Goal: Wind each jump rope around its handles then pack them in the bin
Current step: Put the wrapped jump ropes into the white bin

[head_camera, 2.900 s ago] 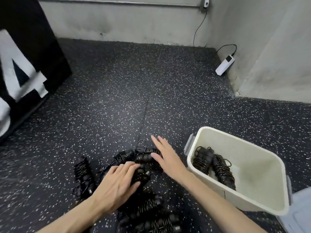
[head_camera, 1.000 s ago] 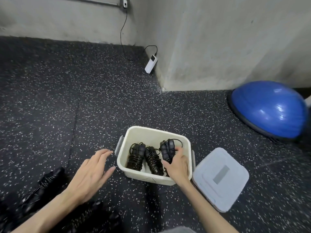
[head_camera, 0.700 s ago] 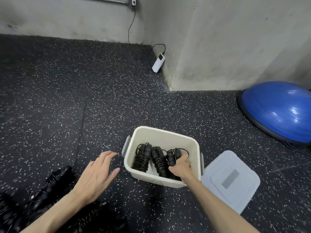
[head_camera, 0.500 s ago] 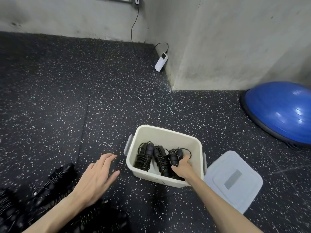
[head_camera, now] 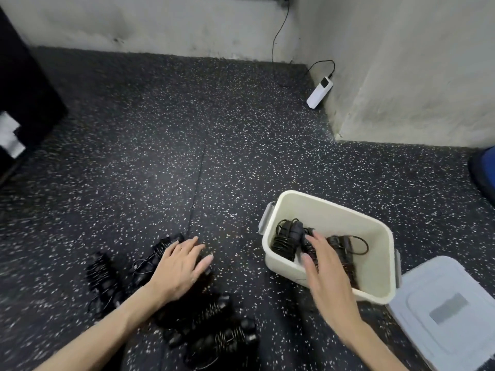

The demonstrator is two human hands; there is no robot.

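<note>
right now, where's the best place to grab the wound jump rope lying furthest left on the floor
Take the leftmost wound jump rope across its coiled middle, from above, probably with the left hand nearest it. It lies flat and apart from the pile, so fingers can close on both handles and the coils together.

Dark speckled floor (head_camera: 160, 135), seam running down middle. Grey walls (head_camera: 160, 22) at far edge, second wall face (head_camera: 417, 62) jutting in at far right. White device (head_camera: 319, 92) lying on floor in far right corner, black cable (head_camera: 280, 30) running up wall from it. Black panel (head_camera: 24, 84) with white marking at left edge. Blue object (head_camera: 486, 170) cut off at right edge. Pale grey lid (head_camera: 444, 314) flat on floor, near right corner.
</note>
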